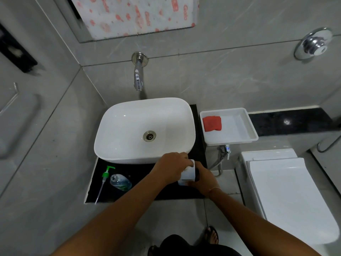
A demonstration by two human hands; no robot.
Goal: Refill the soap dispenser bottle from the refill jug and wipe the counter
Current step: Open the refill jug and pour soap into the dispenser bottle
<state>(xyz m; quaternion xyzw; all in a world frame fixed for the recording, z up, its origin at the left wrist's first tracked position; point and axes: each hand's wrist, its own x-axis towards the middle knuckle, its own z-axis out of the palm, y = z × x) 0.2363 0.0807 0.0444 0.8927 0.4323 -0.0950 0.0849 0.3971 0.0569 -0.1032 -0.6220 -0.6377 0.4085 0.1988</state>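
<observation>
On the left of the black counter (144, 183), the green pump head (105, 175) is lying flat with its dip tube trailing toward the front edge, and just beside it the clear dispenser bottle (120, 182) is standing open-necked with some liquid at the bottom. So the pump is already off, while the pouring appears not to have begun.

Further right, in front of the white basin (129, 126), both hands are closing around the white refill jug (187, 175). The left hand (170, 168) is curling over the jug's top end, possibly working at its cap, though the cap itself is hidden. The right hand (203, 179) is wrapping around the jug's right side and lower end, steadying it. The jug is sitting well apart from the bottle, to its right.

Further right again, the red cloth (212, 123) is lying folded in the white tray (247, 124), untouched, so opening, pouring, refitting the pump and wiping look still ahead.
</observation>
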